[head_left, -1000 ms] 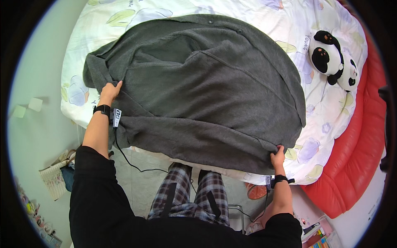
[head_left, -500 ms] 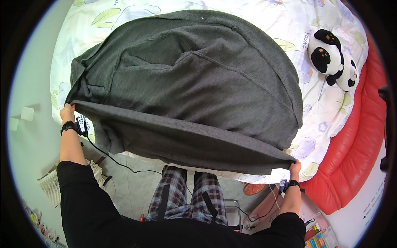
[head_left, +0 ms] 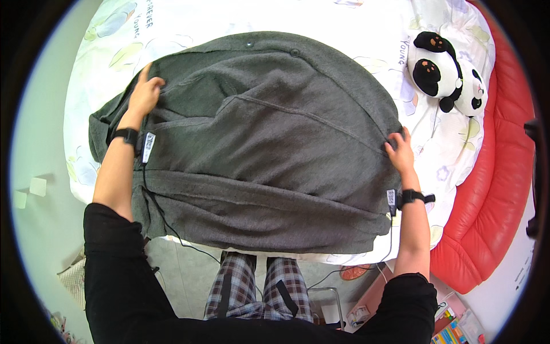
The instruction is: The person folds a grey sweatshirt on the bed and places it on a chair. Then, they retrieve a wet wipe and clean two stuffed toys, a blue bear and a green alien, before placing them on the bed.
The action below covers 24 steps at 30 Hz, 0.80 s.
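Note:
A dark grey coat (head_left: 275, 132) with thick woolly cloth lies spread on the bed, its curved border with two round snap buttons at the far side. Its near flap (head_left: 258, 226) is laid flat along the bed's front edge. My left hand (head_left: 143, 97) rests on the coat's far left border, index finger stretched out and the others slightly bent. At the right border my right hand (head_left: 401, 153) touches the cloth with fingers apart. Each wrist wears a black strap with a small cabled device.
The bed has a white patterned sheet (head_left: 366, 34). A black-and-white panda plush (head_left: 452, 74) lies at the far right, beside a red padded bed frame (head_left: 481, 212). Black cables hang from my wrists. A pink shelf unit (head_left: 378, 295) stands low at the right.
Both hands have let go of the near flap, which now lies down on the bed. They have moved forward to the coat's far left and right borders.

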### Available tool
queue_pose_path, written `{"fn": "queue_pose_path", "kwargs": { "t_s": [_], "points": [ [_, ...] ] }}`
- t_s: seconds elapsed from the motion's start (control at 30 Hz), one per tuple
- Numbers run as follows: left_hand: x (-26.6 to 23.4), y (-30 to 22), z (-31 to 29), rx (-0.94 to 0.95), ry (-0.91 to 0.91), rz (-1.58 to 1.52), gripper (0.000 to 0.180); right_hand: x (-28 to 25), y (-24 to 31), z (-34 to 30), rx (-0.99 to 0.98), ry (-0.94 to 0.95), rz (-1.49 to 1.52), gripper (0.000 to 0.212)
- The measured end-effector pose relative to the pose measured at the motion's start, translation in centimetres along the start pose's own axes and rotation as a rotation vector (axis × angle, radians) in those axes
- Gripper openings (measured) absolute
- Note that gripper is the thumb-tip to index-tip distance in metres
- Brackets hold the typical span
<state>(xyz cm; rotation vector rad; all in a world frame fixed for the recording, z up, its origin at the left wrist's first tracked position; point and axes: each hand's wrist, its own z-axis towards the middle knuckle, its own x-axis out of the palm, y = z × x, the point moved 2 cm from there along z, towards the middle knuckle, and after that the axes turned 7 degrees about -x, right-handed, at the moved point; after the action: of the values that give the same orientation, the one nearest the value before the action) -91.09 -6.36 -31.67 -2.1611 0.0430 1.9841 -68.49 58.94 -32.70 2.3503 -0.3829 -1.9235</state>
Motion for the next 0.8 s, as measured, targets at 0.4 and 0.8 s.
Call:
{"fn": "queue_pose_path", "kwargs": {
  "t_s": [0.4,0.8],
  "points": [
    [3.7,-4.2,6.4,-0.004,0.126,0.099,0.047,-0.8,-0.7,-0.3,0.2,-0.512,0.212,0.04],
    [-8.4,8.3,-10.1,-0.073,-0.039,0.042,0.016,-4.2,1.1,-22.5,0.361,0.372,0.719,0.018]
  ]
}}
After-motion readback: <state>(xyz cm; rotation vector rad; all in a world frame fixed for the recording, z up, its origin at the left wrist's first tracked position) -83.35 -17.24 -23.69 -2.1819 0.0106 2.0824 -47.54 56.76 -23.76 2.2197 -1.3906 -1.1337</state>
